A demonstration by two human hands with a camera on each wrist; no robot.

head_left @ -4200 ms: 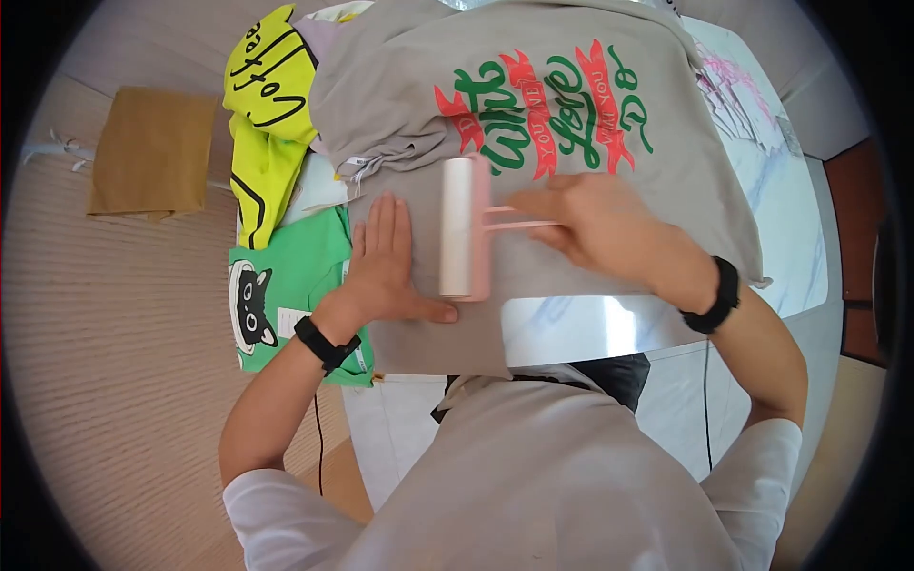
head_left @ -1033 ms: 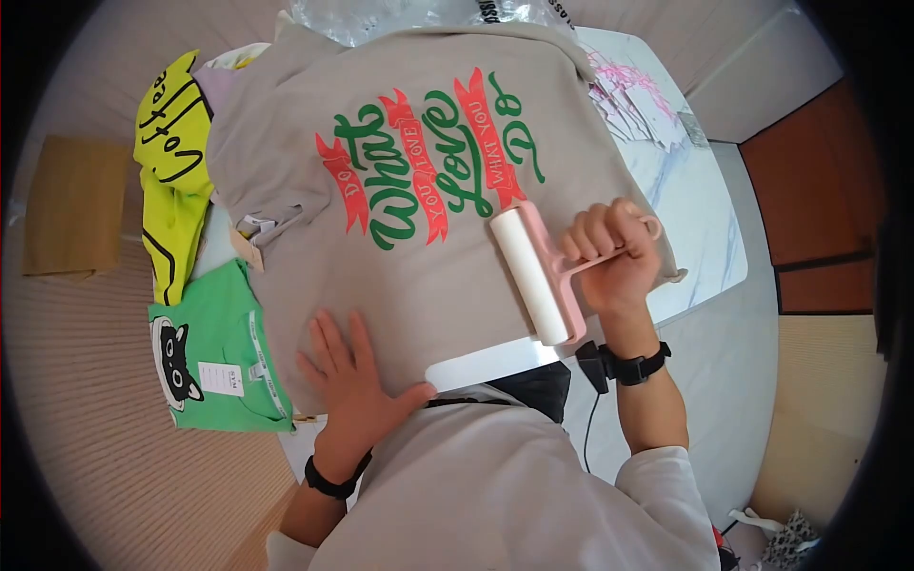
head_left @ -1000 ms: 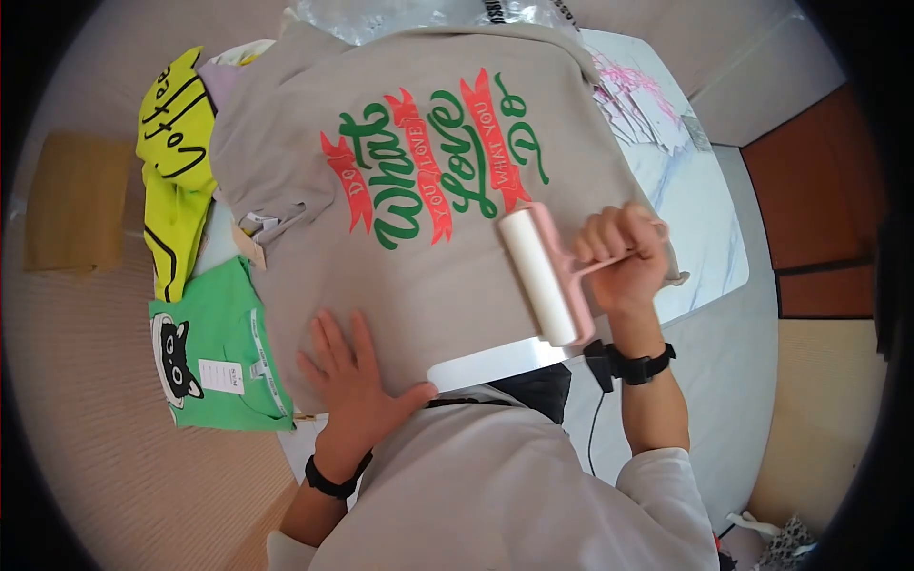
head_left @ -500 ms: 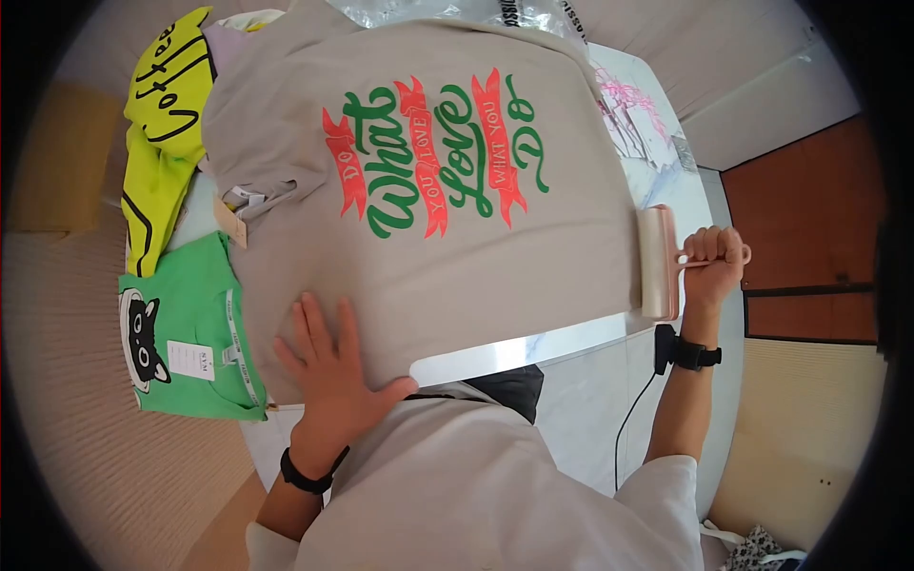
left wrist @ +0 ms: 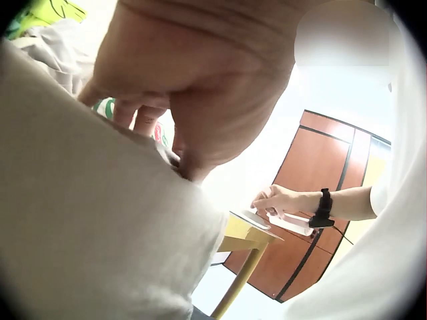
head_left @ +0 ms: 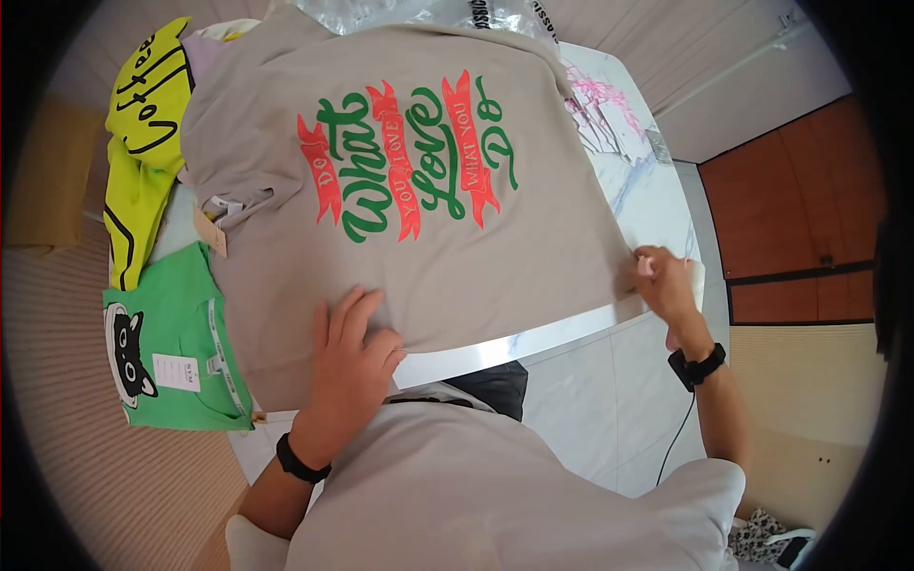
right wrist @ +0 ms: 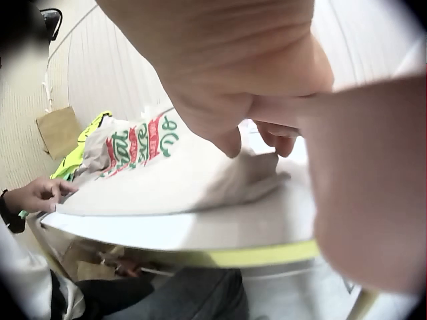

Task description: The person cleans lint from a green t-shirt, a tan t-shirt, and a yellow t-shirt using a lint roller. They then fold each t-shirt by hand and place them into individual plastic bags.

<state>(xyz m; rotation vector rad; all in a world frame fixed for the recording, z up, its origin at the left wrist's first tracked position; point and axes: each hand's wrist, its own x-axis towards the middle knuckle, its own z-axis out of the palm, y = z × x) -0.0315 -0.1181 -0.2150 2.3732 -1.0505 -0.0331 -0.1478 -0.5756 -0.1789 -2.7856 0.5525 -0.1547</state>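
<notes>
A taupe T-shirt [head_left: 533, 257] with green and red lettering lies spread over the table. My left hand [head_left: 352, 366] is at its near left part, fingers bent and thumb drawn in, pinching the cloth near the hem; the left wrist view shows a fold between thumb and fingers. At the shirt's right hem corner, my right hand [head_left: 666, 285] grips a pink lint roller [left wrist: 293, 225], whose handle end shows in the head view. The roller hangs beyond the table edge, mostly hidden under the hand. Its fingertips [right wrist: 231, 145] are right at the shirt corner.
A folded green shirt [head_left: 181, 333] with a cat print and a yellow garment [head_left: 143, 143] lie along the left. Clear plastic bags [head_left: 419, 14] sit at the back. Tags with pink strings [head_left: 609, 114] lie on the marbled table [head_left: 657, 205] at the right.
The lint roller left the shirt face and swung right, then turned down beyond the table edge as my right hand came to the hem corner. My left hand went from flat and spread to pinching.
</notes>
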